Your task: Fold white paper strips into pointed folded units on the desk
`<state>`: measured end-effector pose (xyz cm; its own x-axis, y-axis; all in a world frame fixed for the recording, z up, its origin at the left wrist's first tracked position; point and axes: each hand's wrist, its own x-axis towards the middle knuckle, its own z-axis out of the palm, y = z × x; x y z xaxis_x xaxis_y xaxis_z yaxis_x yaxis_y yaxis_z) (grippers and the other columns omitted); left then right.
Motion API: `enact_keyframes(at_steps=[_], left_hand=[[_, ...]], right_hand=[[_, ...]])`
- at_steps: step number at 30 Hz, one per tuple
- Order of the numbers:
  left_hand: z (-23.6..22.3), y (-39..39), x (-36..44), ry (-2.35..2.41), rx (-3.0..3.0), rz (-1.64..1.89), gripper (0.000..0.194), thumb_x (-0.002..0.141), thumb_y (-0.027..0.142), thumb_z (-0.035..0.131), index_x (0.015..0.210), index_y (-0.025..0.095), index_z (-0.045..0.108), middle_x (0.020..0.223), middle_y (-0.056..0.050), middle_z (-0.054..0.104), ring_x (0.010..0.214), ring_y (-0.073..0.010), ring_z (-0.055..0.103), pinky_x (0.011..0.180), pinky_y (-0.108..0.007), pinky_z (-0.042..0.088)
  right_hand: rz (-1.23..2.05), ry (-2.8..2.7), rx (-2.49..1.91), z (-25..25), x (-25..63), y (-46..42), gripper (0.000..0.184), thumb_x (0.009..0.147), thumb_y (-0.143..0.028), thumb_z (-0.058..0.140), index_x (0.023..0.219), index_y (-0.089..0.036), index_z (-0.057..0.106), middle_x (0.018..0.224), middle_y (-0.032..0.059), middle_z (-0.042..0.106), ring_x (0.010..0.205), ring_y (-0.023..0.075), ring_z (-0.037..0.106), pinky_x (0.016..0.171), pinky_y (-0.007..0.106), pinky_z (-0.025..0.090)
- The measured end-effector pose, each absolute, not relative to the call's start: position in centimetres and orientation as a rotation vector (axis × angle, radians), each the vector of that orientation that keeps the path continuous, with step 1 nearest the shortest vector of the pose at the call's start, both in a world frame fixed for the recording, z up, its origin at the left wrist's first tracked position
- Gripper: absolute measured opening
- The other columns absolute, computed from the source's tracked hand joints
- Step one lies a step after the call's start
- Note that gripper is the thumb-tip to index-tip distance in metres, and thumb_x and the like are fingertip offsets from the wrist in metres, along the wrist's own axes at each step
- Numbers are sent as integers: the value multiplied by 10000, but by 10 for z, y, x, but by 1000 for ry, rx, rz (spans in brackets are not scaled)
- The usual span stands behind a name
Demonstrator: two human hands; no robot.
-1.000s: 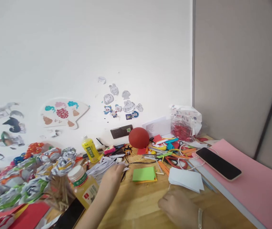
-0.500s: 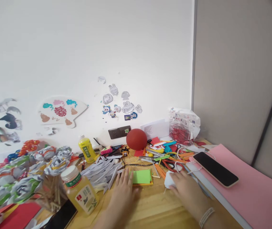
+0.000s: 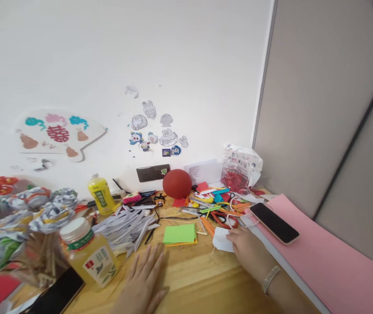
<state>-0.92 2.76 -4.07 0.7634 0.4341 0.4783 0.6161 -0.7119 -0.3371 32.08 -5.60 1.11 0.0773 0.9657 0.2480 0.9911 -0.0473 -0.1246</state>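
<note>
Spread flat on the wooden table, my left hand is empty with its fingers apart. Just beyond it lies a stack of sticky notes, bright green on top with orange and yellow edges below. My right hand has its fingers bent at the right edge of a small white piece of paper, seemingly pinching it; the thumb is partly hidden. A thin stick end pokes out below that paper. Left of the notes is a heap of white paper strips.
Two drink bottles, one large and one yellow, stand at left near wrapped paper flowers. A red balloon, scissors and paper scraps lie at the back. A phone rests on pink paper at right.
The view has turned right and slightly down. My left hand has drawn back from the sticky notes toward me. My right hand stays at the white paper, more of which now shows.
</note>
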Motion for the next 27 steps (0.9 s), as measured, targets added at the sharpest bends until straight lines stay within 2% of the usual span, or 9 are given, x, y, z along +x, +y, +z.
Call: enact_keyframes(at_steps=[6, 9, 11, 13, 17, 20, 22, 24, 27], left_hand=[[-13, 9, -1, -708, -2536, -672, 700, 855, 472, 485, 1445, 219, 208, 1390, -88, 449, 1244, -267, 455, 954, -361, 442], [-6, -7, 10, -678, -2590, -756, 572, 851, 444, 521, 1348, 184, 410, 1296, -100, 555, 1145, -246, 551, 949, -351, 462], [-11, -16, 16, -532, -2668, -792, 374, 861, 384, 529, 1173, 183, 571, 1128, -77, 668, 1012, -214, 631, 919, -325, 491], [-19, -22, 21, -431, -2756, -789, 213, 899, 278, 475, 998, 188, 642, 974, -41, 719, 930, -184, 662, 883, -294, 515], [-26, -27, 23, -485, -2847, -737, 354, 941, 137, 318, 844, 177, 656, 877, -23, 725, 898, -163, 666, 808, -252, 543], [-18, -33, 22, -530, -2764, -726, 337, 931, 130, 329, 859, 164, 656, 906, -48, 715, 916, -203, 653, 804, -311, 543], [-14, -42, 23, -488, -2672, -748, 303, 922, 125, 342, 987, 132, 638, 971, -86, 698, 931, -237, 637, 808, -370, 530], [-15, -55, 27, -413, -2670, -764, 303, 913, 128, 361, 1108, 127, 593, 1028, -95, 677, 959, -241, 613, 849, -399, 497], [-27, -72, 34, -476, -2640, -882, 203, 893, 166, 443, 916, 146, 643, 950, -69, 689, 971, -239, 595, 879, -386, 453]], right_hand=[[-592, -1901, -1778, 6, 301, -57, 340, 876, -36, 350, 1077, -126, 609, 944, 119, 659, 867, 242, 546, 764, 359, 432], [-550, -2130, -1535, -14, 259, -61, 220, 877, -77, 411, 968, -135, 603, 851, 86, 637, 737, 211, 523, 649, 329, 411], [-524, -2295, -1401, -29, 232, -65, 112, 856, -121, 486, 833, -154, 591, 722, 47, 599, 665, 198, 495, 564, 305, 366], [-431, -2481, -1275, -36, 216, -69, 98, 834, -153, 535, 743, -171, 567, 685, 24, 575, 648, 185, 486, 535, 286, 335], [-106, -2596, -1268, -25, 220, -73, 135, 819, -319, 625, 799, -188, 597, 797, 8, 608, 739, 172, 518, 591, 265, 367], [132, -2537, -1294, -14, 231, -72, 89, 843, -284, 620, 816, -199, 624, 876, -4, 636, 809, 153, 535, 691, 250, 396], [267, -2460, -1324, -10, 235, -69, 55, 859, -222, 598, 884, -198, 640, 895, 0, 651, 841, 150, 547, 739, 247, 404], [391, -2378, -1345, -9, 235, -66, 125, 860, -185, 590, 973, -196, 642, 915, 9, 664, 858, 151, 559, 765, 251, 409], [507, -2292, -1360, -9, 233, -62, 157, 853, -176, 599, 997, -202, 655, 924, 19, 665, 869, 163, 569, 778, 268, 413]])
